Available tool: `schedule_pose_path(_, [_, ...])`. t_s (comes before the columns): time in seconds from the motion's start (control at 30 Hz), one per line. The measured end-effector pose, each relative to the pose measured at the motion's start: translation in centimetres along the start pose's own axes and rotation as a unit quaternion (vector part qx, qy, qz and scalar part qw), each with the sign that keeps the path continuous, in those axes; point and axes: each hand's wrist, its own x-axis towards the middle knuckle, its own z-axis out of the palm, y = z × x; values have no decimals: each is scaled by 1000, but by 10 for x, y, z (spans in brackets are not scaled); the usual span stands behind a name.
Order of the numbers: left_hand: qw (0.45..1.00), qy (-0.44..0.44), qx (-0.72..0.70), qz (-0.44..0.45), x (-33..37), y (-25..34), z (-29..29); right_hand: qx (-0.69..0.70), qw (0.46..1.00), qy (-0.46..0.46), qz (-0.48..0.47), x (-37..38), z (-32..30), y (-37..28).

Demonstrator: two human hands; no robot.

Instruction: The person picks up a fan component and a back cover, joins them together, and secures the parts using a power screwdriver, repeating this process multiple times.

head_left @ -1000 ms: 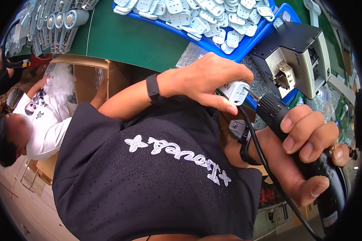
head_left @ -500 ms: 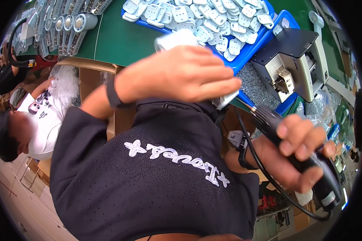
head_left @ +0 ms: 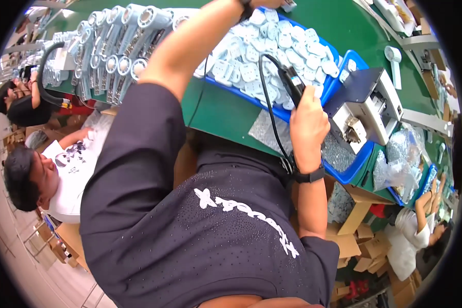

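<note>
Clasping black corded driver [head_left: 291,85] with curled fingers of right hand [head_left: 310,123], beside blue tray [head_left: 282,112] of pale plates [head_left: 252,54] — unable to judge grip of cropped left hand [head_left: 270,2].

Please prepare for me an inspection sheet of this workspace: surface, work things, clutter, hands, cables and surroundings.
Surface: green tabletop, partly covered.
Work things: black power screwdriver; light-blue plates piled in a blue tray; boxy machine to their right.
Clutter: clear plastic bags right of the machine.
Left hand: at the upper edge, mostly cut off; grip cannot be told.
Right hand: closed around the screwdriver.
Cables: thin black cable curves from the screwdriver toward the right wrist.
Surroundings: person in white at left; cardboard boxes at lower right.
</note>
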Motion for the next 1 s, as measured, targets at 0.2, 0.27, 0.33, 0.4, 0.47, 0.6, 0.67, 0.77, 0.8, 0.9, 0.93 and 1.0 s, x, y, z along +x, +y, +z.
schedule_pose_path(0.2, [903,372,-6,-212,-108,22,-84,7,999,40,19,3,-16,-6])
schedule_pose_path(0.27, [859,346,77,-369,-175,25,-90,12,999,30,20,3,-13,-10])
schedule_pose_path(0.33, [836,274,139,-455,-244,19,-82,5,1000,16,12,3,-15,-13])
schedule_pose_path(0.4, [825,116,180,-523,-293,4,-68,4,1000,18,4,2,-14,-19])
schedule_pose_path(0.47, [837,113,126,-521,-304,-4,-68,-1,1000,23,3,2,-12,-22])
schedule_pose_path(0.6, [857,156,-26,-491,-305,-4,-82,3,1000,8,-21,1,-14,-27])
schedule_pose_path(0.67, [843,255,-114,-460,-289,15,-101,-3,1000,14,-11,8,-7,-24])
schedule_pose_path(0.77, [916,294,54,-267,-261,45,-130,-20,999,26,1,21,1,-16])
schedule_pose_path(0.8, [917,294,45,-266,-246,51,-125,-2,1000,24,-2,25,1,-14])
schedule_pose_path(0.9, [747,591,-285,-109,-206,99,-100,26,1000,13,-9,24,-4,-6])
schedule_pose_path(0.93, [714,539,-416,-163,-202,129,-103,72,996,39,-17,23,-7,-4])
schedule_pose_path(1.0, [655,430,-574,-237,-194,172,-92,162,982,90,-37,17,-15,0])
